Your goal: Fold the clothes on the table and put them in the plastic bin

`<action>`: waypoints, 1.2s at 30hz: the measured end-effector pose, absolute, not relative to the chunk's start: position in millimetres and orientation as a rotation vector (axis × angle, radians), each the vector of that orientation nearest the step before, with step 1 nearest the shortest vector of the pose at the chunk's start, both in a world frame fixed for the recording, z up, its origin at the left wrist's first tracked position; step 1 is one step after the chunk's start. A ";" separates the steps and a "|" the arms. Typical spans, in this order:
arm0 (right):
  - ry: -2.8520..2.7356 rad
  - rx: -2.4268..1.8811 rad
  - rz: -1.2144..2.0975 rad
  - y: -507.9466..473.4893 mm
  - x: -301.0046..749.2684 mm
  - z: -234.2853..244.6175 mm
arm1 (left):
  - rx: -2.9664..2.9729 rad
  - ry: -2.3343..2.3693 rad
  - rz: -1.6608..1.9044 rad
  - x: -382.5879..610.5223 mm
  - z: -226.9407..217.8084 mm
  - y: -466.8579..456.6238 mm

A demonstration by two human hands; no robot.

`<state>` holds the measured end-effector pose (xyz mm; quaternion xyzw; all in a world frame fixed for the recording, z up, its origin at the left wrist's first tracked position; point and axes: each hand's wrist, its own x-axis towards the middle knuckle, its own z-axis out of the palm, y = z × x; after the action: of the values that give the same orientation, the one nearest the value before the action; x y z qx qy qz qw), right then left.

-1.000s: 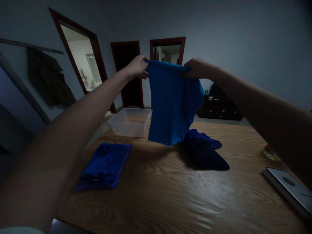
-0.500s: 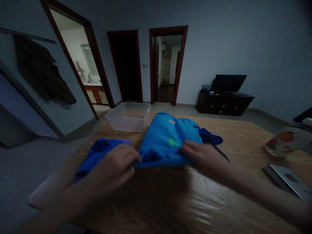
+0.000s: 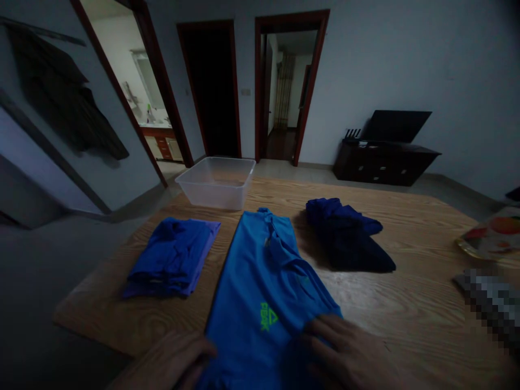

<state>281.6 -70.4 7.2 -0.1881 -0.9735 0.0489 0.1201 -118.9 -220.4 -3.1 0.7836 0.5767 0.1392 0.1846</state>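
A bright blue garment point(image 3: 252, 271) with a green PEAK logo lies lengthwise on the wooden table, some creases on its right side. At its near left edge, my left hand point(image 3: 174, 357) pinches the cloth, though its fingertips are partly hidden. My right hand point(image 3: 345, 346) rests on the near right part of the garment, fingers apart and slightly blurred. A folded stack of blue and purple clothes point(image 3: 174, 254) sits to the left. On the right lies a loosely bunched dark navy garment point(image 3: 349, 238).
A clear plastic bin point(image 3: 219, 187) stands at the far left of the wooden table point(image 3: 406, 303). Toward the right edge are a patterned item point(image 3: 495, 233) and a pixelated flat object point(image 3: 491, 298). Beyond the table, a television point(image 3: 396, 125) sits on a dark cabinet point(image 3: 382, 162).
The blue garment, earlier lifted at its near edge by both hands, now lies flatter and closer to me. Both hands have come down and nearer. The navy garment is now fully uncovered.
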 end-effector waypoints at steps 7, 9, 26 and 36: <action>-2.770 -0.714 -0.287 53.8 283.7 -30.0 | 2.411 1.545 0.349 -49.5 -0.1 -101.7; -2.746 -0.811 -0.331 77.1 300.4 -34.9 | 2.457 1.545 0.312 -46.3 -17.1 -89.3; -2.469 -1.159 -0.605 118.0 303.8 -11.6 | 2.583 1.372 0.254 -15.3 -8.3 -27.0; -2.676 -1.059 -0.534 215.0 362.8 -22.4 | 2.430 1.736 0.400 39.6 -51.5 15.0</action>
<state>362.8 215.0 -22.4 -0.3598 -0.9089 -0.1816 0.1072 39.6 15.0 -51.5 0.8048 0.5749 0.1325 0.0644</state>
